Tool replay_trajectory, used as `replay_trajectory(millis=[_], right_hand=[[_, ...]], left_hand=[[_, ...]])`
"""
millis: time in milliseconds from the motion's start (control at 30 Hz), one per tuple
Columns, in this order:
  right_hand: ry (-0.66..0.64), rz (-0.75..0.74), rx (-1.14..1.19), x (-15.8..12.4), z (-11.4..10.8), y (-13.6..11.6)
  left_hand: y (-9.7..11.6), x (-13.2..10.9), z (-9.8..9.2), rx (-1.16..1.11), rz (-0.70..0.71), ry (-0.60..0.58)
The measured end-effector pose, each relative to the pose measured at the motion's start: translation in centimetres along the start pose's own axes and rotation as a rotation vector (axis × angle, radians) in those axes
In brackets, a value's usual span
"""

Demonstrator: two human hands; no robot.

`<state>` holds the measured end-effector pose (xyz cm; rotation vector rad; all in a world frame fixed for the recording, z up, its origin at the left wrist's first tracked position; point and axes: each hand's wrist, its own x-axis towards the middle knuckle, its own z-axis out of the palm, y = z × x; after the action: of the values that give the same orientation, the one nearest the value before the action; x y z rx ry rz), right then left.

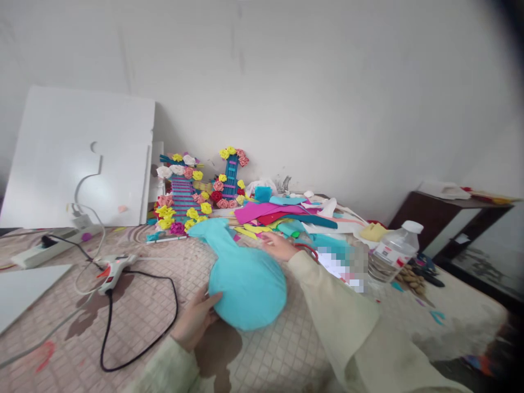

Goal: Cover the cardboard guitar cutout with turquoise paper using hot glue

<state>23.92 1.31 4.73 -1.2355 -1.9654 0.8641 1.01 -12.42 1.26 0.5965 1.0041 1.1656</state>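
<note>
1. Nearest the camera, the left hand (195,323) lies open on the checked tablecloth (262,360). Its fingers are spread flat against the lower left side of a turquoise bundle (245,286), and it grips nothing.
2. The turquoise bundle is a round, stuffed cloth shape that sits on the table between the two hands. It narrows to a neck that points away toward the far left.
3. The right hand (279,246) comes in from the right in a pale sleeve. It rests on the upper right edge of the bundle with its fingers stretched out and loosely open. It touches the cloth and is not closed around it.
4. To the left, well apart from the bundle, a glue gun (115,269) lies on its side. Its black cord (141,349) loops across the cloth toward the left hand.
5. To the right, a clear water bottle (393,252) with a white cap stands near the right sleeve.
6. Further back on the left, a white power strip (36,252) lies with a plug in it.
7. Behind the bundle, a pile of coloured sheets (282,212) in pink, blue and yellow spreads out.
8. Left of that pile stand two stick towers (183,191) decked with paper flowers.
9. At the back left, a white board (77,158) leans against the wall.
10. At the far right stands a dark side table (448,210).
</note>
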Motion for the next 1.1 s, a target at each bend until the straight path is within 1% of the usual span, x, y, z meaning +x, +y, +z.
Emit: replay_trajectory(millis=[67,167,267,333,400,533,767,1100], right_hand=[[-0.064,-0.103,-0.121,0.2,1.9,-1.1],[-0.183,-0.228,-0.278,-0.3,5.7,-2.2],[-0.247,-0.279,-0.409,-1.4,8.6,-2.2],[-0.265,-0.290,-0.483,-2.0,9.6,-1.8],[-0.274,-0.297,-0.544,-2.4,9.8,-1.5],[-0.288,-0.310,-0.627,-2.6,9.6,-1.3],[-0.303,-0.314,-0.668,-2.7,9.3,-1.7],[-0.286,-0.311,-0.652,-6.1,8.4,-2.6]], left_hand=[[0.2,0.5,-0.6,0.006,-0.018,-0.001],[0.3,0.7,-1.0,0.008,-0.034,-0.013],[0.2,0.7,-1.1,0.003,-0.037,-0.016],[0.2,0.6,-1.0,0.003,-0.039,-0.012],[0.2,0.5,-1.0,0.003,-0.039,-0.010],[0.4,0.3,-0.9,-0.002,-0.025,-0.028],[0.1,0.5,-1.1,-0.016,0.001,-0.033],[0.4,-0.2,-0.9,-0.007,0.038,-0.039]])
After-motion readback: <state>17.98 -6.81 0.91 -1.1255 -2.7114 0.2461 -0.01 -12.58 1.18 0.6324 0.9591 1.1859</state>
